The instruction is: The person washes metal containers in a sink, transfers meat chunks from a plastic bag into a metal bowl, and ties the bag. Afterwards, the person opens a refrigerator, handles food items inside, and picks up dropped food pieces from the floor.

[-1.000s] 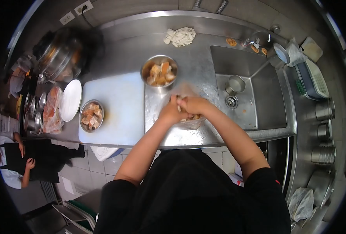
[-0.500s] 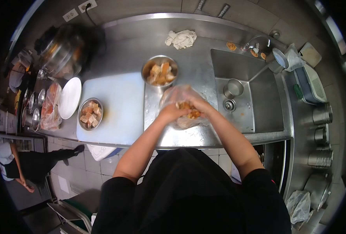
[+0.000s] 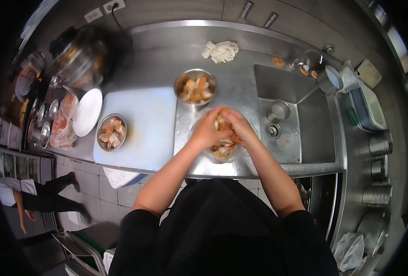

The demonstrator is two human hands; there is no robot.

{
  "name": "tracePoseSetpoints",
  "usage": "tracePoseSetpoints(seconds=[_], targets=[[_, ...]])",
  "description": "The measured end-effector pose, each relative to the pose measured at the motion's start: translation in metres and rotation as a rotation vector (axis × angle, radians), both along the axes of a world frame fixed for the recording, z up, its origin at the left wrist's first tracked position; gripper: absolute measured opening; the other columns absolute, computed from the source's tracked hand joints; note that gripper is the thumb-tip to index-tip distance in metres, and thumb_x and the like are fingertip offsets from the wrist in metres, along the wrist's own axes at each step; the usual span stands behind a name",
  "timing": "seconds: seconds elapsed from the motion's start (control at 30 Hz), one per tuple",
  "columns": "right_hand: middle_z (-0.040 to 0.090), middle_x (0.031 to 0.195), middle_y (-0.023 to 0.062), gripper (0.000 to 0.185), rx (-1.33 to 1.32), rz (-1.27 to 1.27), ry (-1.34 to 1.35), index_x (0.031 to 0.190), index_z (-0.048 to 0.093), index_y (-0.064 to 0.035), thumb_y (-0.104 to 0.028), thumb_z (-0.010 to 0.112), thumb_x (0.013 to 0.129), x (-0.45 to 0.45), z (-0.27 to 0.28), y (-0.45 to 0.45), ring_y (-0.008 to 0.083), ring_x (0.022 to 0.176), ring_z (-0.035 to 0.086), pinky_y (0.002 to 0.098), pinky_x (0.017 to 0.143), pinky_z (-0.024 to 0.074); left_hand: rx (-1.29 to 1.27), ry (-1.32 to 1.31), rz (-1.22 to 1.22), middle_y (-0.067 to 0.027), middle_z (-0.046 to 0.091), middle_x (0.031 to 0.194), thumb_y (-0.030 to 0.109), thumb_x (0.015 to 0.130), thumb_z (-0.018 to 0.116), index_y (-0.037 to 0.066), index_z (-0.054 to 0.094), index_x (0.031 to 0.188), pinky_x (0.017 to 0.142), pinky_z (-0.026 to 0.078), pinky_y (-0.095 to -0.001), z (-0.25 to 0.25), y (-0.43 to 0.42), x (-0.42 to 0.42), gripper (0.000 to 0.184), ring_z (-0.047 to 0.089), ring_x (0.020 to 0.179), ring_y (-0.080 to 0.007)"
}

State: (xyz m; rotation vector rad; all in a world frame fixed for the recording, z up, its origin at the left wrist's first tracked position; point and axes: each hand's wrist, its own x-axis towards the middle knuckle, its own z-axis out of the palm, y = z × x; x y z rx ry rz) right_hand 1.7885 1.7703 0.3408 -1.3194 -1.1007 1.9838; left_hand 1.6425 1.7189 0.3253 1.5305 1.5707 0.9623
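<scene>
My left hand (image 3: 206,130) and my right hand (image 3: 241,128) are cupped together around several orange-and-pale food chunks (image 3: 223,123), which look like cut meat. Beneath them, a clear plastic bag (image 3: 223,157) with more chunks lies on the steel counter, partly hidden by my hands and wrists. Just beyond my fingers stands a round metal bowl (image 3: 178,88) of similar chunks. Farther left, a smaller metal bowl (image 3: 125,138) of pinkish cubes rests on a white cutting board (image 3: 151,124).
To the right is a sink (image 3: 316,133) with a metal cup (image 3: 278,111) in it. A white cloth (image 3: 221,51) lies at the back. Left of the board are a white plate (image 3: 88,112) and a filled plastic bag (image 3: 65,122). Another person (image 3: 47,193) walks at lower left.
My hands have closed together around chunks and come up a little over the bag, whose opening had covered them. The other person has taken a step; the whole view has shifted slightly.
</scene>
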Motion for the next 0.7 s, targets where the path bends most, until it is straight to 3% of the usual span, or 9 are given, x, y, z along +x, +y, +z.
tracePoseSetpoints(seconds=[0.03, 0.1, 0.3, 0.43, 0.5, 0.53, 0.6, 0.63, 0.7], targets=[[0.063, 0.115, 0.0110, 0.050, -0.033, -0.007, -0.034, 0.131, 0.052, -0.0019, -0.034, 0.061, 0.094, 0.002, 0.008, -0.004, 0.0200, 0.100, 0.064, 0.0307, 0.081, 0.0537, 0.003, 0.001, 0.003, -0.0205, 0.048, 0.134, 0.020, 0.070, 0.084, 0.008, 0.043, 0.143, 0.071, 0.060, -0.0315, 0.004, -0.002, 0.002, 0.085, 0.062, 0.108, -0.0284], [0.063, 0.116, 0.0113, 0.051, 0.075, -0.038, 0.020, 0.132, 0.052, -0.0018, -0.035, 0.061, 0.094, 0.007, 0.004, -0.011, 0.0197, 0.102, 0.063, 0.0308, 0.083, 0.0528, 0.121, 0.125, -0.017, -0.0241, 0.040, 0.142, 0.025, 0.069, 0.084, 0.014, 0.040, 0.145, 0.105, 0.042, -0.0411, 0.016, -0.011, 0.005, 0.089, 0.048, 0.127, -0.0388], [0.061, 0.121, 0.0122, 0.056, 0.362, -0.045, 0.072, 0.135, 0.050, -0.0012, -0.038, 0.060, 0.094, -0.005, 0.048, -0.006, 0.0188, 0.109, 0.059, 0.0307, 0.089, 0.0493, 0.219, 0.160, 0.012, -0.0242, 0.037, 0.143, 0.025, 0.069, 0.085, 0.011, 0.040, 0.145, 0.107, 0.041, -0.0420, 0.090, -0.018, -0.009, 0.090, 0.044, 0.131, -0.0405], [0.058, 0.127, 0.0131, 0.059, 0.312, 0.071, 0.108, 0.139, 0.045, -0.0049, -0.043, 0.057, 0.096, -0.049, 0.087, 0.038, 0.0215, 0.113, 0.059, 0.0317, 0.090, 0.0496, 0.359, 0.240, 0.067, -0.0227, 0.051, 0.132, 0.024, 0.067, 0.087, 0.003, 0.045, 0.140, 0.107, 0.041, -0.0396, 0.115, 0.024, -0.049, 0.086, 0.052, 0.124, -0.0345], [0.057, 0.129, 0.0139, 0.061, 0.216, 0.135, 0.029, 0.141, 0.043, -0.0067, -0.046, 0.054, 0.096, -0.076, 0.092, 0.066, 0.0239, 0.114, 0.059, 0.0350, 0.090, 0.0503, -0.011, 0.053, 0.063, -0.0202, 0.056, 0.128, 0.024, 0.069, 0.087, 0.002, 0.045, 0.140, 0.094, 0.051, -0.0380, 0.124, 0.056, -0.075, 0.085, 0.060, 0.113, -0.0303], [0.056, 0.132, 0.0146, 0.062, 0.107, 0.201, -0.055, 0.143, 0.041, -0.0085, -0.049, 0.052, 0.097, -0.088, 0.091, 0.079, 0.0262, 0.115, 0.059, 0.0383, 0.089, 0.0510, 0.000, 0.058, 0.063, -0.0202, 0.056, 0.128, 0.024, 0.069, 0.087, 0.002, 0.045, 0.140, 0.094, 0.051, -0.0380, 0.099, 0.082, -0.096, 0.085, 0.060, 0.113, -0.0303], [0.055, 0.134, 0.0151, 0.064, 0.171, 0.249, -0.166, 0.145, 0.039, -0.0104, -0.051, 0.051, 0.097, -0.109, 0.042, 0.121, 0.0282, 0.116, 0.058, 0.0419, 0.089, 0.0507, -0.033, 0.075, -0.121, -0.0195, 0.056, 0.131, 0.028, 0.073, 0.085, 0.001, 0.045, 0.140, 0.076, 0.058, -0.0349, 0.025, 0.136, -0.134, 0.083, 0.064, 0.104, -0.0277], [0.053, 0.137, 0.0156, 0.066, 0.224, 0.296, -0.281, 0.147, 0.038, -0.0122, -0.053, 0.049, 0.097, -0.115, 0.028, 0.136, 0.0303, 0.117, 0.057, 0.0455, 0.089, 0.0505, -0.023, 0.077, -0.122, -0.0195, 0.056, 0.131, 0.028, 0.073, 0.085, 0.001, 0.045, 0.140, 0.076, 0.058, -0.0349, 0.038, 0.134, -0.136, 0.083, 0.064, 0.104, -0.0277], [0.053, 0.138, 0.0160, 0.067, 0.324, 0.272, -0.381, 0.148, 0.037, -0.0120, -0.053, 0.049, 0.097, -0.116, 0.044, 0.128, 0.0313, 0.118, 0.057, 0.0468, 0.091, 0.0492, -0.305, 0.056, -0.023, -0.0200, 0.056, 0.132, 0.029, 0.077, 0.082, 0.002, 0.049, 0.138, 0.074, 0.057, -0.0336, 0.064, 0.120, -0.134, 0.074, 0.064, 0.103, -0.0267]])
